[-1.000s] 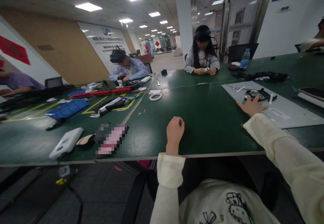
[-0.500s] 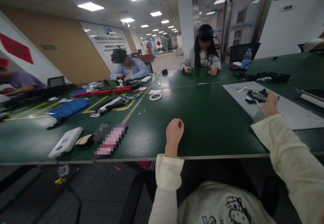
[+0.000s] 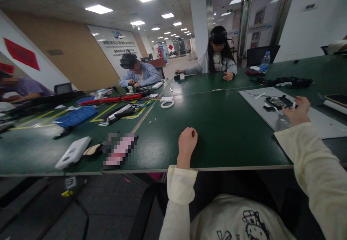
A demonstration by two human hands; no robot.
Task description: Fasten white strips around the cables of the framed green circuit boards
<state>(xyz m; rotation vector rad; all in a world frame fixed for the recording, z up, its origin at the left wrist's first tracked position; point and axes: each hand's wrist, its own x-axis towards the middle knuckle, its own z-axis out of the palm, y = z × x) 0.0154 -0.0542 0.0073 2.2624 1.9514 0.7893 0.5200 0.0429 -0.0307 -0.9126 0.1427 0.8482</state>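
Observation:
My left hand rests on the green table as a loose fist, its fingers curled in and nothing sticking out of it. Off to the right, my right hand hovers by a black electronic device with its inner parts exposed. The fingers of that hand are apart and I see nothing held in them. Beneath the device lies a light grey board. A small black part and a thin white strip are on the board beside it.
A roll of white tape, a pink pixelated item, a white device and a blue tray are on the left. Black straps and a water bottle stand beyond the board. Co-workers sit across the table.
My right hand has moved slightly right, off the device, and its fingers have spread. My left hand stays put. The co-worker opposite has reached an arm out toward a small black box.

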